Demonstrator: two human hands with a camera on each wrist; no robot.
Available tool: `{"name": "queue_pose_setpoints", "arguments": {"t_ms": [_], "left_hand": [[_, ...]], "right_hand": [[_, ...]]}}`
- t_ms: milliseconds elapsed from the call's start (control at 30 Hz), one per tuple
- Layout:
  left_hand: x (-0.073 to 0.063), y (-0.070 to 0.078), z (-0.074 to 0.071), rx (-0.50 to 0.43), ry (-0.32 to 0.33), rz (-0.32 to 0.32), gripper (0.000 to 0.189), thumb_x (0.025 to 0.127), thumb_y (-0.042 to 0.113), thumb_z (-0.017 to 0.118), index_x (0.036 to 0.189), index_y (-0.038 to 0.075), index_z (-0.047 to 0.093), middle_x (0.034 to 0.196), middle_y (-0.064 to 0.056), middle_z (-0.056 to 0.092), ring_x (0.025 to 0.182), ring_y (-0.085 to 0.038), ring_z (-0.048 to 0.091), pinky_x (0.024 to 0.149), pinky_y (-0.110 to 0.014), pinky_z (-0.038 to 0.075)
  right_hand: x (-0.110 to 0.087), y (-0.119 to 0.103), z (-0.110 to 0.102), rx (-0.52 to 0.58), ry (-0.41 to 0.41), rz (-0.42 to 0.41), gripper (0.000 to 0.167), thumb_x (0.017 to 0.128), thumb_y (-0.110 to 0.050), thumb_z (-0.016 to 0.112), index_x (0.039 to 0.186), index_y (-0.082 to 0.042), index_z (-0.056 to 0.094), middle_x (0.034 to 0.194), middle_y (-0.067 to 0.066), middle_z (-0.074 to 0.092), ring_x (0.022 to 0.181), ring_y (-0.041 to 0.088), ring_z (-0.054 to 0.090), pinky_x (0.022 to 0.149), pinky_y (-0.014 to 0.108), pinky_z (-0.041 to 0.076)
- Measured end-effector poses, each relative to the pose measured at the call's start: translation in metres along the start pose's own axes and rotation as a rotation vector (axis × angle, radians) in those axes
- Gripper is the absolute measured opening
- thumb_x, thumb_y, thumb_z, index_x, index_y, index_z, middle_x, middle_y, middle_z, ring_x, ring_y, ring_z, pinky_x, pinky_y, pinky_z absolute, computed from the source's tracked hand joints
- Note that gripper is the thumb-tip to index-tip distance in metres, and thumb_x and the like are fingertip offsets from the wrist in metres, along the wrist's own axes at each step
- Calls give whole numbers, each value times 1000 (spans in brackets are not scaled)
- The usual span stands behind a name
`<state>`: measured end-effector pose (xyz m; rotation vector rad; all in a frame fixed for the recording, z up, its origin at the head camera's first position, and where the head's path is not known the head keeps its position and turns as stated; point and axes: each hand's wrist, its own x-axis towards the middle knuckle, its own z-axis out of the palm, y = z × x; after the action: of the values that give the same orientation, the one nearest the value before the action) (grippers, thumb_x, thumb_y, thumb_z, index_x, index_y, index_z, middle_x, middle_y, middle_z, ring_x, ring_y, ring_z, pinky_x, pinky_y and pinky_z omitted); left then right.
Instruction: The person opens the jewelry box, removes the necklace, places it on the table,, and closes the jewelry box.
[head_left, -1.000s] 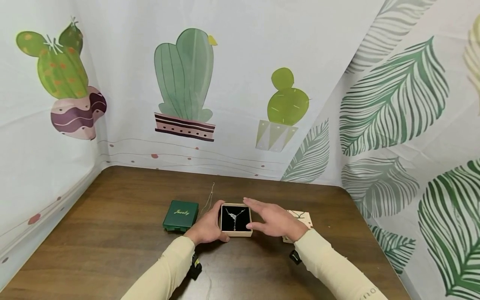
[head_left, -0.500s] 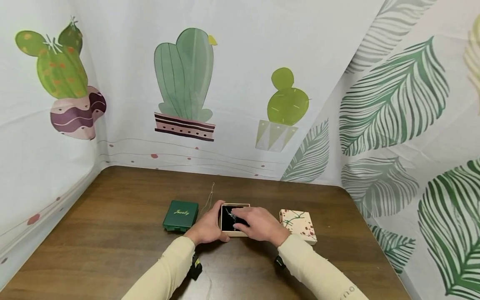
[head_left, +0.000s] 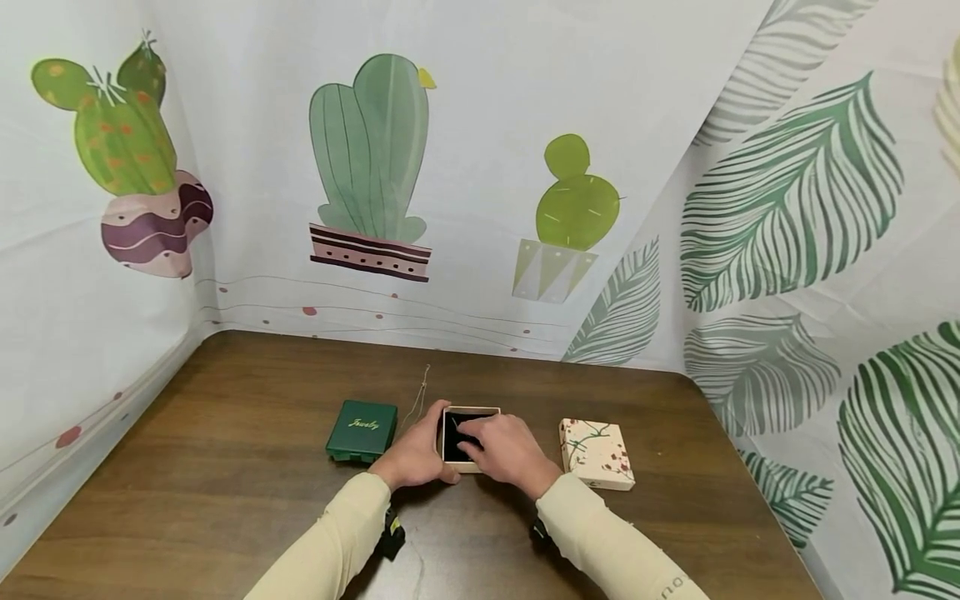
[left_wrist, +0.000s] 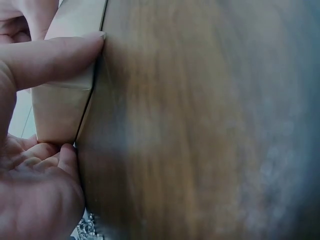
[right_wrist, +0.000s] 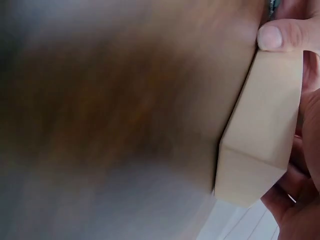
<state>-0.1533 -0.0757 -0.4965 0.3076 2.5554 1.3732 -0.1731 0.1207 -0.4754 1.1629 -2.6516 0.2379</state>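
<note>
A small cream jewelry box (head_left: 467, 468) stands open-topped near the table's middle, lined with a black pad (head_left: 452, 448). My left hand (head_left: 415, 454) grips its left side. In the left wrist view, the left thumb (left_wrist: 62, 57) lies along the box wall (left_wrist: 60, 110). My right hand (head_left: 512, 450) reaches over the right wall, fingers bent down inside over the pad. A bit of necklace chain (head_left: 454, 423) shows beside the fingertips; the pendant is hidden beneath. Whether the fingers pinch the necklace I cannot tell. In the right wrist view, right fingers (right_wrist: 300, 195) hang behind the box wall (right_wrist: 262, 110).
Left of the hands sits a green box (head_left: 363, 429) with gold lettering. To the right lies a cream lid (head_left: 597, 454) printed with red blossoms and branches. A thin looped chain (head_left: 420, 396) lies behind the left hand on the brown table (head_left: 262, 467).
My right hand has moved left from the box's right side to over its inside, covering the pendant and uncovering the printed lid. The left hand has kept its grip on the box.
</note>
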Motion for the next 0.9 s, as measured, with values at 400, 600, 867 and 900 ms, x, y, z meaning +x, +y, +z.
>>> {"name": "queue_pose_setpoints", "arguments": {"t_ms": [400, 600, 867, 900], "left_hand": [[0, 0, 0, -18, -9, 18, 115, 66, 8, 94, 160, 7, 27, 145, -18, 57, 115, -28, 61, 97, -47, 52], [-1, 1, -1, -20, -11, 8, 117, 66, 8, 94, 161, 7, 25, 150, -20, 54, 122, -30, 60, 99, -49, 51], [-2, 1, -1, -20, -8, 4, 116, 67, 9, 94, 161, 7, 26, 148, -18, 56, 119, -29, 61, 99, -49, 52], [-3, 1, -2, -22, -8, 9, 116, 67, 8, 93, 161, 7, 26, 145, -17, 58, 114, -27, 62, 98, -48, 52]], "right_hand": [[7, -3, 3, -44, 43, 18, 9, 90, -14, 77, 92, -22, 81, 82, -8, 79, 69, 17, 73, 64, 38, 59], [10, -3, 4, -74, 36, 20, 15, 86, -9, 76, 93, -21, 82, 82, -7, 79, 69, 17, 74, 65, 37, 60], [14, -2, 1, -63, -5, 3, 19, 84, -5, 73, 95, -19, 82, 81, -5, 79, 65, 17, 71, 62, 35, 58], [15, -1, 0, -58, -15, 2, 20, 84, -4, 73, 95, -19, 82, 81, -4, 79, 64, 16, 70, 62, 34, 58]]}}
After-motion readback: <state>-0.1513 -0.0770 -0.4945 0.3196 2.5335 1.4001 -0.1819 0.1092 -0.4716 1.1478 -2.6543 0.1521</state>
